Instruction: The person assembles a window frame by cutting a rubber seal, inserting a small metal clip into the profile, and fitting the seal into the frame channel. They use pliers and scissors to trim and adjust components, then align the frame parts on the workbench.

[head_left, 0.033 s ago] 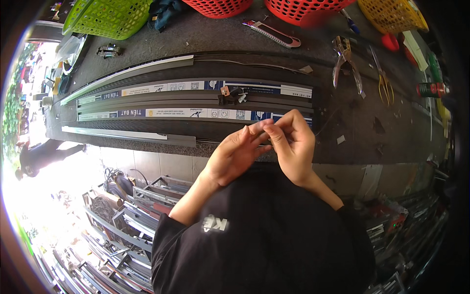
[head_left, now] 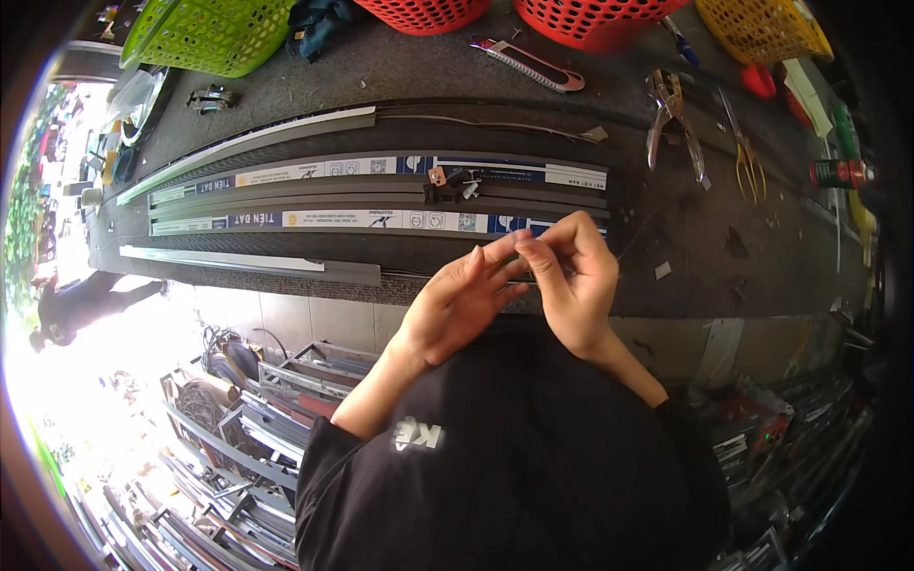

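Observation:
Both my hands meet at the near edge of the dark work table. My left hand [head_left: 450, 306] is open, palm turned inward, with its fingers reaching toward the right. Beside its fingertips, my right hand [head_left: 578, 290] is closed in a pinch of thumb and forefinger. Whatever lies in that pinch, if anything, is too small to make out. Just beyond the hands lie long dark metal profiles [head_left: 333, 197] with printed blue-and-white film strips [head_left: 328, 220]. A small cluster of black and copper-coloured hardware parts [head_left: 454, 185] rests across them.
At the back stand a green basket [head_left: 211, 36], two red baskets [head_left: 600, 19] and a yellow basket [head_left: 767, 33]. A utility knife [head_left: 528, 67], metal punch pliers [head_left: 672, 128] and yellow-handled scissors [head_left: 748, 171] lie on the table. Metal stock racks [head_left: 238, 428] fill the lower left.
My right hand has shifted very slightly to the right, its pinch still close to the left fingertips. The left hand and the things on the table look the same.

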Motion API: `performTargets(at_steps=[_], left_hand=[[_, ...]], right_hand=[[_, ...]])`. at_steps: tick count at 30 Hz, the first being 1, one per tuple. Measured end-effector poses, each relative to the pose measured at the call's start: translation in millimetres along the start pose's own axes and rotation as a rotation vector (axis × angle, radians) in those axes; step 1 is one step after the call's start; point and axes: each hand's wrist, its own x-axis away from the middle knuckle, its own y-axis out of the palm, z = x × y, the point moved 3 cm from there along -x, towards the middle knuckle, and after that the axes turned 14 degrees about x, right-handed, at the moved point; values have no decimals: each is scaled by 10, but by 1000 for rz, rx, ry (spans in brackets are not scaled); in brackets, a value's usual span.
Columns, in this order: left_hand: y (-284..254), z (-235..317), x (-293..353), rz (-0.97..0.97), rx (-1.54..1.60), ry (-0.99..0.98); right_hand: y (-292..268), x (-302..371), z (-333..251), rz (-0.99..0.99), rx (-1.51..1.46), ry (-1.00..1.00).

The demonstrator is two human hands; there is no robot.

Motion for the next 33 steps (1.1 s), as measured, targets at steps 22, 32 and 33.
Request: performTargets(at_steps=[22, 32, 33], left_hand=[[194, 250, -242, -42, -1380, 908], [138, 248, -254, -178, -1316, 855], [121, 245, -253, -170, -1287, 843]], right_hand=[[18, -134, 127, -335, -721, 448], [87, -126, 68, -388, -931, 524], [87, -128, 55, -405, -924, 508]])
